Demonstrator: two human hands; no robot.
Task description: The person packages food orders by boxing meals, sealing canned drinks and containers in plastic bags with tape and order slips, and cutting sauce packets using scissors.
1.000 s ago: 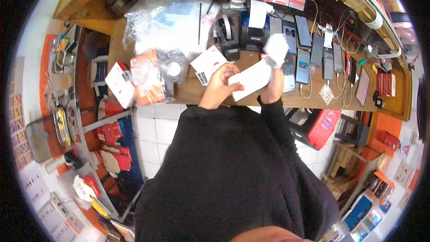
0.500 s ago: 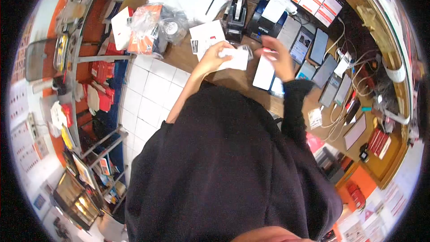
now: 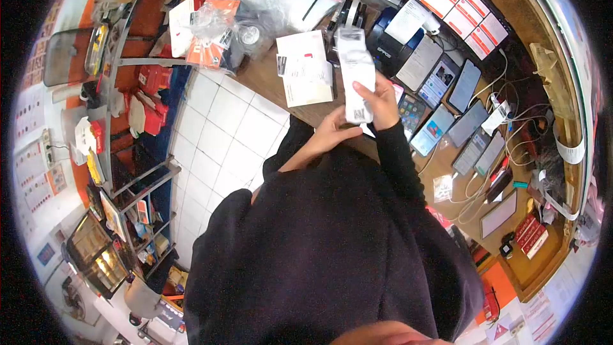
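A long white printed receipt [image 3: 356, 70] with a dark square code at its lower end extends up over the desk. My right hand [image 3: 383, 101] grips its right edge, the thumb lying on the printed face. At the lower left edge, my left hand [image 3: 333, 131] curves round the paper. Its thumb stretches out just below the end, and some fingertips are hidden behind the receipt. Left of the receipt lie a cream card or envelope [image 3: 310, 92] and a smaller white printed slip [image 3: 305, 69]. Beyond my right hand sits a dark EPPOS printer [image 3: 386, 48].
Several phones [image 3: 434, 129] lie in rows to the right, among white cables [image 3: 472, 195]. A screen [image 3: 463, 13] stands behind the printer. Plastic bags [image 3: 255, 0] and an orange package [image 3: 217, 25] occupy the far left. Shelves [image 3: 137, 108] rise beyond the tiled floor [image 3: 217, 121].
The white paper now hangs open lengthwise instead of bunched in my left hand. My right hand has come onto it from the right; my left hand has moved down and right.
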